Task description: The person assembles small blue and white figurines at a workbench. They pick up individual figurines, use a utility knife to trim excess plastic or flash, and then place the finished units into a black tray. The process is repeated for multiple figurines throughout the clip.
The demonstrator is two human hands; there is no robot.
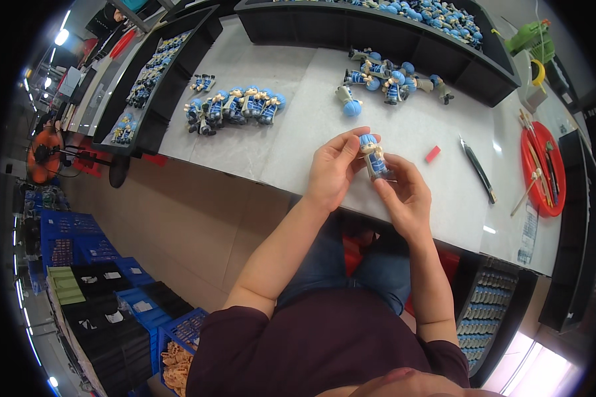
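Between both hands, just above the table's front edge, a small figurine with a blue cap and blue-and-grey clothes is held upright. My left hand pinches it near the head, thumb and fingers closed. Around its lower end are the fingers and thumb of my right hand. Beyond my hands a single figurine lies apart on the table, close to a loose heap of similar figurines. Farther left, more figurines stand and lie in a cluster. A small red block lies right of my hands.
A black bin piled with figurines spans the back. Another black tray stands at the left. On the right are a craft knife, a red oval tray with brushes, and a tape dispenser. Blue crates stand lower left.
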